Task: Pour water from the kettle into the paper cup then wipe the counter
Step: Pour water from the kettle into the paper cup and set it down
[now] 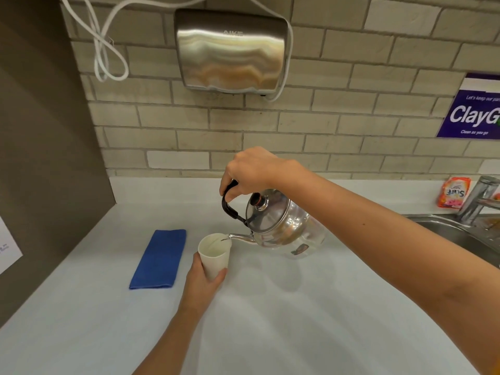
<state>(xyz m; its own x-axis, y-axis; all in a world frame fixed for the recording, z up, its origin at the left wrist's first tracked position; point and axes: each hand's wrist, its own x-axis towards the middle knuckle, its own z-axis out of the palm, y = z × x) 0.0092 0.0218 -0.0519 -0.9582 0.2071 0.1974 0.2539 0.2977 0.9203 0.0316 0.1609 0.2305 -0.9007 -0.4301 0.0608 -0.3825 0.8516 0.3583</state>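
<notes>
A shiny steel kettle (281, 226) hangs tilted to the left above the white counter (270, 320), its spout over the rim of a white paper cup (213, 255). My right hand (254, 169) grips the kettle's black handle from above. My left hand (203, 280) wraps around the lower part of the cup and holds it steady, slightly tipped toward the spout. A folded blue cloth (159, 259) lies flat on the counter just left of the cup.
A steel sink (460, 234) with a tap (479, 198) is at the right edge, an orange detergent packet (454, 196) behind it. A hand dryer (232, 50) hangs on the tiled wall. A brown panel (48, 158) bounds the counter on the left.
</notes>
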